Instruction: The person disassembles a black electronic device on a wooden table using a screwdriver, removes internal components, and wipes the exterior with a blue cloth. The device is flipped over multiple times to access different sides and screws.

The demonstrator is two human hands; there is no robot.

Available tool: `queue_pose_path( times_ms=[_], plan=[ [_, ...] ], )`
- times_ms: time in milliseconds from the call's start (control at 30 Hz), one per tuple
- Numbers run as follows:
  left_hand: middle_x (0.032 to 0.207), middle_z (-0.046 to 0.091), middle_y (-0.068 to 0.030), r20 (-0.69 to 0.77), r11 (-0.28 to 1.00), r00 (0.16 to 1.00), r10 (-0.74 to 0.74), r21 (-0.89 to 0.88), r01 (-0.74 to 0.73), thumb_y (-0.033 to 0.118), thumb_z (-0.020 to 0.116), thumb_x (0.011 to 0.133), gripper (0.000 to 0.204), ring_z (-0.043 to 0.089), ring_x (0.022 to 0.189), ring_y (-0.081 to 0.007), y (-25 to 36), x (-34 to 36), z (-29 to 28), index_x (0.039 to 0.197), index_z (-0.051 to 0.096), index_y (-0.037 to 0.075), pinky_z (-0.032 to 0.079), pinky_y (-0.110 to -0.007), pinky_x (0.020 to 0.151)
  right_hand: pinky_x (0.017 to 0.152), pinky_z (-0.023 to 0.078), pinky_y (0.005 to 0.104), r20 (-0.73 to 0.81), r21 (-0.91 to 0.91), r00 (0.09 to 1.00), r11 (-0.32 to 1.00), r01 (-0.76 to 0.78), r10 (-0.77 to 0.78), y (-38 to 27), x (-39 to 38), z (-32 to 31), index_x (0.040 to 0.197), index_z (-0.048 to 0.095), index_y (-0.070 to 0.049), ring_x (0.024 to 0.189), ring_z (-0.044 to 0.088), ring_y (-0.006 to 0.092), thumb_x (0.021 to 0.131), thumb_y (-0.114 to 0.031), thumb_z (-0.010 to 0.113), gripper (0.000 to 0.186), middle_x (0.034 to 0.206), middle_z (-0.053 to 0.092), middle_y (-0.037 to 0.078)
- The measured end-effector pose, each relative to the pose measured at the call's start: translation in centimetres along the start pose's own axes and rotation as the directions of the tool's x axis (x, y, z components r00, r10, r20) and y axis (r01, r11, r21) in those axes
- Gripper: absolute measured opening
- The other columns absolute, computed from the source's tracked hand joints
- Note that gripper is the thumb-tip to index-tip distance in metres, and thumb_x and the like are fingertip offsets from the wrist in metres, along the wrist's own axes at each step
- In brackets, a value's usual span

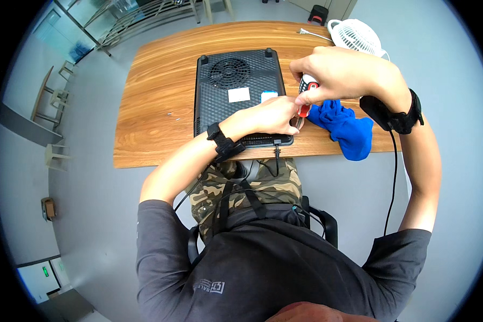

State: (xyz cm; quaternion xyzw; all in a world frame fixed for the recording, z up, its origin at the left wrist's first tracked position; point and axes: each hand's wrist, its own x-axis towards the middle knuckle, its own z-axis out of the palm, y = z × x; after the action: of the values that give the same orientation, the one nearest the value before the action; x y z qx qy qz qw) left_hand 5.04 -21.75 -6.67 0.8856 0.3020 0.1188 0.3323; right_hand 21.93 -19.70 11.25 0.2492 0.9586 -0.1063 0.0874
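Indoors, brown wood table (158, 102), grey floor (107, 214), black box (262, 83) long side front-to-back, fan (229, 73) end away, right hand (333, 75) gripping red-and-white tool (305, 111), left hand (273, 115) bent, hold unclear.

Worn on my head, the left fisheye camera looks steeply down, close over my dark grey T-shirt (273, 260) and, farther off, the wood-grain table (150, 107) ahead.
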Motion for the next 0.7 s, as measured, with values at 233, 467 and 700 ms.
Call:
queue_pose_path(
  times_ms=[233, 467, 700],
  plan=[
    [0.09, 0.068, -0.0122, 0.086, 0.998, 0.996, 0.025, 0.051, -0.03, 0.018, 0.077, 0.081, 0.021, 0.068, 0.092, -0.0329, -0.8, 0.5, 1.5, 0.092, 0.066, 0.004, 0.056, -0.044, 0.083, 0.07, 0.055, 0.0476, 0.064, -0.047, 0.995, 0.996, -0.079, 0.082, -0.5, -0.3, 1.6, 0.1, 0.065, 0.001, 0.076, 0.07, 0.0393, 0.089, -0.045, 0.073, 0.048, 0.074, 0.069, 0.021],
    [0.087, 0.068, -0.0148, 0.087, 0.994, 0.996, 0.0, 0.112, -0.01, 0.017, 0.075, 0.08, 0.02, 0.068, 0.088, -0.0355, -1.5, 0.0, 2.4, 0.091, 0.065, 0.004, 0.055, -0.046, 0.08, 0.067, 0.053, 0.0479, 0.07, -0.032, 0.997, 0.999, -0.038, 0.041, -0.2, 0.0, 2.7, 0.097, 0.063, 0.001, 0.072, 0.068, 0.0411, 0.089, -0.047, 0.073, 0.049, 0.071, 0.067, 0.021],
    [0.087, 0.069, -0.0146, 0.072, 0.995, 0.997, -0.033, 0.096, 0.026, 0.015, 0.075, 0.078, 0.019, 0.068, 0.088, -0.0362, -1.3, 0.2, 2.5, 0.091, 0.064, 0.005, 0.055, -0.047, 0.079, 0.066, 0.053, 0.0483, 0.078, -0.053, 0.994, 0.996, -0.075, 0.079, -0.4, -0.2, 2.7, 0.097, 0.063, 0.001, 0.07, 0.067, 0.0412, 0.088, -0.046, 0.073, 0.049, 0.067, 0.066, 0.021]
  ],
)
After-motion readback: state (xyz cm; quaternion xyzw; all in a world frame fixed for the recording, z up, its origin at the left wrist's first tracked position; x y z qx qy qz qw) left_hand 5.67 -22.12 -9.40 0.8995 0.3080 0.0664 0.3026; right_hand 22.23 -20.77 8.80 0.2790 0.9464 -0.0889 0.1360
